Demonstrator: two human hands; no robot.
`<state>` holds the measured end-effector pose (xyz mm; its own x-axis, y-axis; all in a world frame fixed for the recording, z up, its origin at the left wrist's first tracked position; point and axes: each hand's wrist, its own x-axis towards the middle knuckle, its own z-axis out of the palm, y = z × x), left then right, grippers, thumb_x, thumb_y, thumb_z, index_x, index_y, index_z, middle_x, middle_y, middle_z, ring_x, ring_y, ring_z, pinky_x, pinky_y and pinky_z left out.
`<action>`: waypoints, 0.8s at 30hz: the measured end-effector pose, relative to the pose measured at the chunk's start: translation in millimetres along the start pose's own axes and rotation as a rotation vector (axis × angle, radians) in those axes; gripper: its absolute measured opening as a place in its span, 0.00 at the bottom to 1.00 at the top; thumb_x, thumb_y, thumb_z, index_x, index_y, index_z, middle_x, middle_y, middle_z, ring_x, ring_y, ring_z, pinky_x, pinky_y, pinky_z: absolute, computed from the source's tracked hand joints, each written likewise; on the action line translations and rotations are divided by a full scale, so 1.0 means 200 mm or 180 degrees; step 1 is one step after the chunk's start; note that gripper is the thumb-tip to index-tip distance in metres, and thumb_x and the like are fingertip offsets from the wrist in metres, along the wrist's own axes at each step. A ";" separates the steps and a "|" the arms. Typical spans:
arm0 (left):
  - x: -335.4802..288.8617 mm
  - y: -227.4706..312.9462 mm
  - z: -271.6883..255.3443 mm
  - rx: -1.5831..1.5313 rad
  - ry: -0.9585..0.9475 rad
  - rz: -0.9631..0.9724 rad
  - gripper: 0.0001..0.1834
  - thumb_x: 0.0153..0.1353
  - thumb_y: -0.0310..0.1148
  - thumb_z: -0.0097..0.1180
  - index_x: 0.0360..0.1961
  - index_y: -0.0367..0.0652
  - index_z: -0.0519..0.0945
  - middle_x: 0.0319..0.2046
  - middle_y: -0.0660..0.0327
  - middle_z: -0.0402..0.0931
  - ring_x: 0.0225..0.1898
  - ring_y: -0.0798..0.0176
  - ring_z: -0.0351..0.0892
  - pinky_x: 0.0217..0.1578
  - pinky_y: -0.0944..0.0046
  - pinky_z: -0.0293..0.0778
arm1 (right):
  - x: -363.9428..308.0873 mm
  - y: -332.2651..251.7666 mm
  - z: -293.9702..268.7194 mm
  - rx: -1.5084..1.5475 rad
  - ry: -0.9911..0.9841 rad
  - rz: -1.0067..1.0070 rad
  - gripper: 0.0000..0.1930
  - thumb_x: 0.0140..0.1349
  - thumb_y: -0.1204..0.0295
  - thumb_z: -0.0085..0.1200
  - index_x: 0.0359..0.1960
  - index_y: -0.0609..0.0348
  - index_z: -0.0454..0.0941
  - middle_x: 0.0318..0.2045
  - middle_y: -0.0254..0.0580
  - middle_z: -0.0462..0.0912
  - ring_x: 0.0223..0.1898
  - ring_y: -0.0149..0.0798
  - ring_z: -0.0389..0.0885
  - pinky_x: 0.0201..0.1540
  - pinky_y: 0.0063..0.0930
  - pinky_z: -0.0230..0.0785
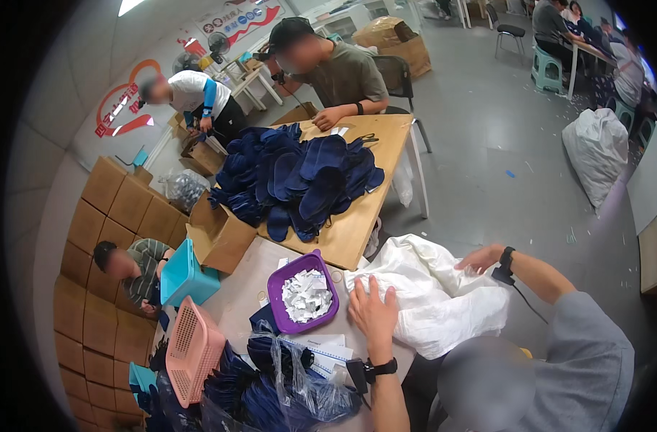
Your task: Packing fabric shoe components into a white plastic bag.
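Note:
A crumpled white plastic bag (429, 288) lies over the near table's right edge. My left hand (374, 313) rests flat on its left part, fingers spread, with a black band on the wrist. At the bag's far right edge, my right hand (479, 258) pinches the plastic; this wrist also has a black band. Just left of my left hand stands a purple basket (274, 286) full of small white paper slips. Below it are a clear plastic bag (292, 392) of navy fabric pieces and some printed sheets (328, 353).
A pink basket (192, 349), a teal basket (184, 277) and an open cardboard box (220, 234) sit to the left. The wooden table (357, 223) beyond carries navy fabric pieces (300, 180) and scissors (366, 137). Three people work nearby. Stacked boxes (98, 237) line the left, and a white sack (598, 151) sits on the floor.

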<state>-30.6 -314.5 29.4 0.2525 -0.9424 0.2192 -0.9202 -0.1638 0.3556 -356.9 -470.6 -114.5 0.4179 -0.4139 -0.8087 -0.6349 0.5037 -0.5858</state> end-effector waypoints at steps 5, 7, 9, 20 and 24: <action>0.08 0.02 0.01 0.0279 -0.0114 0.0024 0.28 0.63 0.48 0.57 0.60 0.43 0.79 0.67 0.46 0.66 0.65 0.42 0.63 0.69 0.43 0.54 | -0.01 -0.26 -0.02 -0.0951 0.1380 -0.1267 0.20 0.53 0.57 0.64 0.36 0.64 0.86 0.28 0.46 0.87 0.32 0.43 0.85 0.36 0.36 0.76; 0.10 0.02 0.04 0.0448 -0.0030 0.0045 0.27 0.64 0.48 0.57 0.58 0.44 0.80 0.67 0.46 0.66 0.66 0.42 0.62 0.69 0.43 0.53 | -0.13 -0.48 -0.08 -0.1300 0.2587 -0.1865 0.16 0.50 0.61 0.63 0.30 0.64 0.85 0.23 0.52 0.84 0.26 0.51 0.82 0.32 0.42 0.74; 0.10 0.02 0.06 0.0337 0.0018 0.0042 0.27 0.64 0.49 0.56 0.59 0.44 0.80 0.67 0.46 0.65 0.67 0.42 0.61 0.69 0.44 0.53 | -0.25 -0.66 -0.20 -0.1629 0.3224 -0.2654 0.15 0.48 0.63 0.63 0.27 0.65 0.82 0.23 0.58 0.81 0.25 0.59 0.78 0.32 0.47 0.72; 0.08 -0.05 -0.03 -0.0595 -0.0288 -0.0285 0.33 0.64 0.53 0.58 0.65 0.44 0.75 0.71 0.45 0.60 0.71 0.42 0.57 0.69 0.46 0.54 | -0.98 -1.04 -0.38 -0.1045 0.4366 -0.3546 0.14 0.53 0.69 0.65 0.39 0.64 0.83 0.27 0.51 0.85 0.30 0.50 0.84 0.37 0.36 0.75; 0.04 -0.11 -0.03 -0.0772 -0.0265 0.0002 0.34 0.62 0.52 0.61 0.65 0.44 0.75 0.72 0.44 0.59 0.71 0.42 0.56 0.70 0.46 0.53 | -0.91 -0.89 -0.42 -0.1713 0.4663 -0.2156 0.34 0.52 0.63 0.68 0.60 0.63 0.69 0.48 0.56 0.81 0.46 0.55 0.80 0.52 0.42 0.73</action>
<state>-6.8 -317.4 28.6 0.2171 -0.9649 0.1476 -0.8191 -0.0978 0.5652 -373.9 -549.0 141.2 -0.0234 -0.8862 0.4628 -0.8686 -0.2111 -0.4482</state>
